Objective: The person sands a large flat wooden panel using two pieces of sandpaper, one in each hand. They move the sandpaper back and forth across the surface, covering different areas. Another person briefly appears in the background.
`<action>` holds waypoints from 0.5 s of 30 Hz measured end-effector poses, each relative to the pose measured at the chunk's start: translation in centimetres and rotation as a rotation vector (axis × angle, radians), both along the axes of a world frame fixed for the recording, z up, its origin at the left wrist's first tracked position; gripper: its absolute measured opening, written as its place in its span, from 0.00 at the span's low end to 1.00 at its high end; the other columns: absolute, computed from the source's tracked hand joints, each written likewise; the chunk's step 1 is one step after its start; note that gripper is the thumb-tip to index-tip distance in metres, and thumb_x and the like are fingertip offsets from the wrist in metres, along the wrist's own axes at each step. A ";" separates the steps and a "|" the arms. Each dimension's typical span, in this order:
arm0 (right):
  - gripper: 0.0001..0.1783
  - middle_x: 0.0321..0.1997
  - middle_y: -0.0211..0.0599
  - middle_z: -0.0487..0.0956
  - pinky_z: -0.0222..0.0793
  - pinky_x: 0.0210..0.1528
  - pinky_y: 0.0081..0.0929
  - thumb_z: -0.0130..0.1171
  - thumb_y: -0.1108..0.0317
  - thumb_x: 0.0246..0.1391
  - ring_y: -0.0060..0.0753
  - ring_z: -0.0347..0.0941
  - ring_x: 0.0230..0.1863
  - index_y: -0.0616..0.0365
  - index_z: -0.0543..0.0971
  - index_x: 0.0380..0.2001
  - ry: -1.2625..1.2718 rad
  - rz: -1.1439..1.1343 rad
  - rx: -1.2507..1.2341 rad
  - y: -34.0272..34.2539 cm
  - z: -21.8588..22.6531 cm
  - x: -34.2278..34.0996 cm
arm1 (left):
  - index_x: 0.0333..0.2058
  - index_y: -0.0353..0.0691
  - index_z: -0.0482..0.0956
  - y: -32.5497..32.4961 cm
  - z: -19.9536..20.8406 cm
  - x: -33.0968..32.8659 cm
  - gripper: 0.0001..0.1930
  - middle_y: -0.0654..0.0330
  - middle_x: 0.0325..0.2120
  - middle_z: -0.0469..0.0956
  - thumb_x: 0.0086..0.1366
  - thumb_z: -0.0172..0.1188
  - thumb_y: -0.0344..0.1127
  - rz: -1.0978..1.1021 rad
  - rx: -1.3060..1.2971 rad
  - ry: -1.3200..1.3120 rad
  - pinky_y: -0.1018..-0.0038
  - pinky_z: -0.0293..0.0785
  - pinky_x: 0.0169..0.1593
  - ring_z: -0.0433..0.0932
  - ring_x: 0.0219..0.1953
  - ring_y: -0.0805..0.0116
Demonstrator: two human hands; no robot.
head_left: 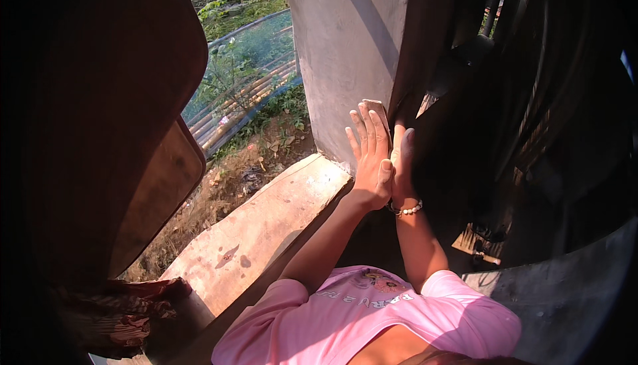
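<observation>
My left hand [370,159] lies against the right edge of a grey plastered pillar [345,39], its fingers stretched upward. A small flat piece with a pale rim [376,107] shows behind its fingertips, pressed by the hand; I cannot make out its material. My right hand [402,155] is right beside the left one, touching it near the thumbs. Its thumb and part of a finger point up along the flat piece, while the other fingers are hidden in shadow. A beaded bracelet [408,209] circles my right wrist.
A stained, pale sill [259,215] runs from the pillar's foot toward the lower left. Dark brown panels [163,185] stand at the left, a patterned cloth [133,318] below them. Outside are bamboo poles [246,99], netting and plants. Deep shadow covers the right side.
</observation>
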State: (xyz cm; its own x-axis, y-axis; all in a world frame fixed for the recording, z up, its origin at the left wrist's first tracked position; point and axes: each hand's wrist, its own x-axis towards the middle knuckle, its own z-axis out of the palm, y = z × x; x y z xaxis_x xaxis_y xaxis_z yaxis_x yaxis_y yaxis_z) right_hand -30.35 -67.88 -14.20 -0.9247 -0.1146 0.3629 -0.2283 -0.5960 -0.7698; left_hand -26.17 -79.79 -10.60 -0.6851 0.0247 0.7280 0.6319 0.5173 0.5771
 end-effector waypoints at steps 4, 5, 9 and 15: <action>0.54 0.88 0.52 0.39 0.23 0.86 0.41 0.30 0.30 0.76 0.41 0.28 0.88 0.70 0.42 0.81 0.113 -0.085 0.234 0.4 0.9 -0.3 | 0.81 0.38 0.32 -2.1 1.4 -1.7 0.52 0.44 0.83 0.28 0.75 0.12 0.75 0.101 0.000 0.017 0.39 0.14 0.78 0.21 0.83 0.40; 0.53 0.88 0.52 0.40 0.24 0.86 0.40 0.31 0.31 0.77 0.41 0.29 0.88 0.70 0.43 0.81 0.064 -0.172 0.347 0.5 1.5 -1.1 | 0.81 0.38 0.32 -2.7 1.8 -2.3 0.49 0.45 0.83 0.27 0.77 0.14 0.72 0.170 0.074 0.035 0.40 0.13 0.78 0.21 0.83 0.42; 0.50 0.87 0.52 0.46 0.29 0.86 0.37 0.32 0.34 0.78 0.40 0.36 0.87 0.71 0.48 0.80 0.043 -0.300 0.373 0.4 2.3 -2.6 | 0.81 0.37 0.30 -2.6 1.2 -3.0 0.48 0.45 0.83 0.27 0.79 0.18 0.71 0.143 0.083 0.017 0.40 0.13 0.78 0.21 0.83 0.41; 0.46 0.84 0.53 0.55 0.36 0.85 0.33 0.34 0.38 0.80 0.39 0.47 0.85 0.73 0.54 0.78 0.152 -0.155 0.274 -0.2 2.1 0.4 | 0.81 0.33 0.32 -2.8 0.3 -3.4 0.51 0.39 0.82 0.29 0.77 0.17 0.73 0.188 -0.124 0.128 0.39 0.17 0.78 0.23 0.83 0.39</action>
State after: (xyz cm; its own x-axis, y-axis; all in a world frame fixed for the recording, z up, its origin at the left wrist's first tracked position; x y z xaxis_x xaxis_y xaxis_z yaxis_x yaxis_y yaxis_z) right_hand -30.00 -68.08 -12.15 -0.8766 -0.0891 0.4729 -0.4241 -0.3213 -0.8467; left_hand -29.59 -82.59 -10.32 -0.5883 0.0002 0.8086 0.5816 0.6948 0.4230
